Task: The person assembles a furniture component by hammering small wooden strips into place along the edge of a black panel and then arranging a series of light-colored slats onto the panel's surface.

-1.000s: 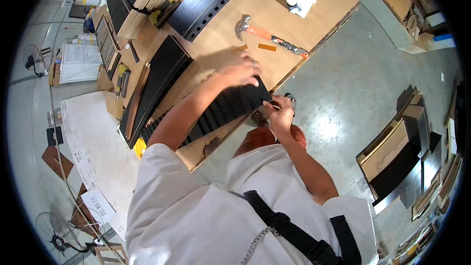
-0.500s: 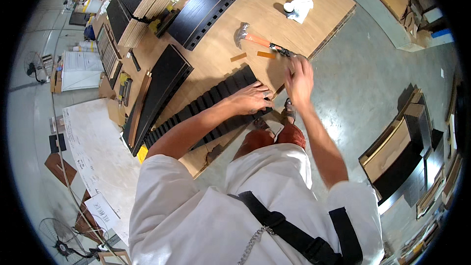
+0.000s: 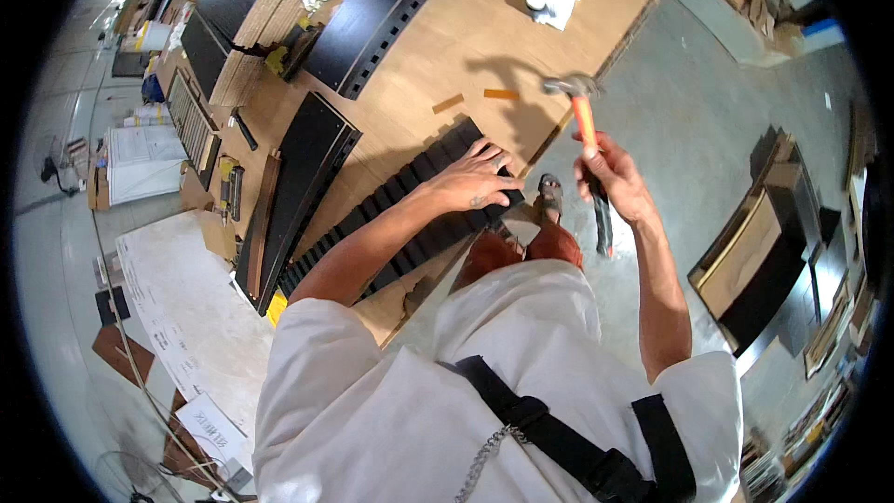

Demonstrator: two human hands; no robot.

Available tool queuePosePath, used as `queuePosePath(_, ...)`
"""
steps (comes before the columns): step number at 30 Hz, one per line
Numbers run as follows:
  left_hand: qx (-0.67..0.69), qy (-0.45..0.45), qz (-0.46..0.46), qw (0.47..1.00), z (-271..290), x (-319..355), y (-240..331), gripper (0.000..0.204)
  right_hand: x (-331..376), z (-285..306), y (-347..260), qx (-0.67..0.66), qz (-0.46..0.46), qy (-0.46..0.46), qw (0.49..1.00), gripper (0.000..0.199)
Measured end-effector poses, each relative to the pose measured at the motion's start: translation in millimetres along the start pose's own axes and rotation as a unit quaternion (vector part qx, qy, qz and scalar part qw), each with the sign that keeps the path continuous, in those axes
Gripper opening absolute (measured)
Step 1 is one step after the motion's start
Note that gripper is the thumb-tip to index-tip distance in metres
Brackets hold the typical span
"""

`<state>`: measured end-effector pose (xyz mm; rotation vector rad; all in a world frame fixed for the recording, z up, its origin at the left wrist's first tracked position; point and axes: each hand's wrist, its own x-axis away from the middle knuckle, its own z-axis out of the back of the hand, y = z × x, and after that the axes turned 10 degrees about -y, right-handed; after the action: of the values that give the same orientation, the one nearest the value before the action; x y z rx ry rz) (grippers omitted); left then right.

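My right hand (image 3: pixel 615 175) is closed round the dark grip of a claw hammer (image 3: pixel 583 121). Its orange shaft points up and its metal head is raised past the edge of the worktable (image 3: pixel 419 74). On the near side of that table lies a long black ribbed panel (image 3: pixel 410 200), narrower at its far left end. My left hand (image 3: pixel 473 177) presses on the panel's right end, fingers bent over the top and thumb along the near side. What the fingertips touch there is partly hidden.
Left of the ribbed panel lies a curved black board (image 3: pixel 307 168) with a brown strip. A long black slotted board (image 3: pixel 382 9) is farther back. Small orange-brown strips (image 3: pixel 501 94) and a white bottle on crumpled paper (image 3: pixel 556 2) lie on the table. Curved panels (image 3: pixel 768 261) stand on the right-hand floor.
My right hand has taken the hammer up off the table and brought it right and nearer. My left hand stays at the panel's end. The view has shifted slightly.
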<state>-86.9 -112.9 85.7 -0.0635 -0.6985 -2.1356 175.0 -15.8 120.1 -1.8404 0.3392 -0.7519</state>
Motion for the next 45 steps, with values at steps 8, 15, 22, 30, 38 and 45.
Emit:
queuePosePath(8, 0.042, 0.053, 0.007, 0.998, -9, 1, -20, 0.026, 56, -16, 54, 0.145, -0.099, 0.035, 0.984, 0.032)
queuePosePath(15, -0.002, 0.104, 0.054, 0.993, -22, 4, -29, 0.029, 20, -30, 50, 0.216, -0.08, 0.049, 0.972, 0.04)
queuePosePath(22, -0.023, 0.152, 0.044, 0.987, -28, 4, -26, 0.02, 7, -18, 40, 0.233, -0.106, 0.045, 0.966, 0.044)
queuePosePath(30, -0.019, 0.15, 0.051, 0.987, -26, 2, -22, 0.021, 7, -20, 31, 0.196, -0.176, 0.018, 0.965, 0.043)
queuePosePath(38, -0.026, 0.128, 0.064, 0.989, -26, 4, -22, 0.019, 12, -25, 64, 0.226, -0.121, 0.023, 0.966, 0.04)
queuePosePath(45, -0.015, 0.128, 0.064, 0.99, -24, 3, -21, 0.019, 9, -26, 60, 0.235, -0.111, 0.033, 0.965, 0.041)
